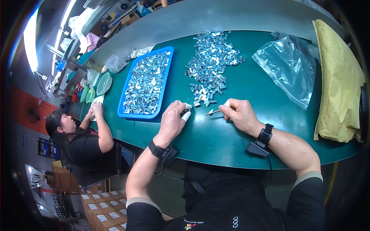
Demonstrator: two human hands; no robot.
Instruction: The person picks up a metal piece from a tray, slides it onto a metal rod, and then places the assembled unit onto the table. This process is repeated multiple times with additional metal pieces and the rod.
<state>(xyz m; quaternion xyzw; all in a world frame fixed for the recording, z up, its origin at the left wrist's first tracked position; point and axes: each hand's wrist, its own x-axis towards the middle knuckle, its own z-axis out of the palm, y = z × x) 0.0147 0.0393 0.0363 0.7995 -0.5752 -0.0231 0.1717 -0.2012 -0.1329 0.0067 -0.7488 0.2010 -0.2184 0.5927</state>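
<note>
Above the green tabletop, my right hand point(243, 116) pinches a thin metal tool point(214, 112) between thumb and forefinger. The tool points left, and a small shiny piece seems to lie at its tip. My left hand point(173, 120) rests on the table to the left of it, with white covers on its fingertips. Its thumb and forefinger are curled close together; whatever lies between them is too small to make out. Just beyond both hands spreads a loose pile of small silvery metal pieces point(210, 65). A blue tray point(165, 82) full of similar pieces stands left of the pile.
At the right lie a clear plastic bag point(289, 69) and a yellow cloth-like bundle point(339, 84). A co-worker point(77, 134) sits at the left, hands on a white item. Green bowls point(104, 84) stand beyond that person. Cartons point(104, 210) are stacked below the table at lower left.
</note>
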